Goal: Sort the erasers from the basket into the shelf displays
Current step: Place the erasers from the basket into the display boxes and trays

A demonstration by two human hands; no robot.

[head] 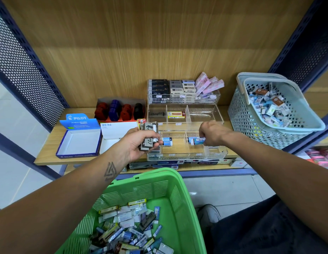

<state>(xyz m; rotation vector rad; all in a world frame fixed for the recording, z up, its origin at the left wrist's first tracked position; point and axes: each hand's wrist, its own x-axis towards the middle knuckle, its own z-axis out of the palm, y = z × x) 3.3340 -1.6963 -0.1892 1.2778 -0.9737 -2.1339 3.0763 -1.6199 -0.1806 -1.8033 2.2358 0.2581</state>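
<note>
L hand (139, 143) grips a stack of grey erasers (149, 136), fingers curled round it, just above front-left compartment of the clear acrylic display (214, 153) near the shelf's (49, 143) front edge. R hand (211, 133) pinches a blue-white eraser (198, 141) over the display's mid compartment. Green basket (177, 189) w/ loose erasers sits below the shelf; pale blue basket (260, 125) at shelf's right end.

Bright, even light; strong wide-angle edge distortion.
</note>
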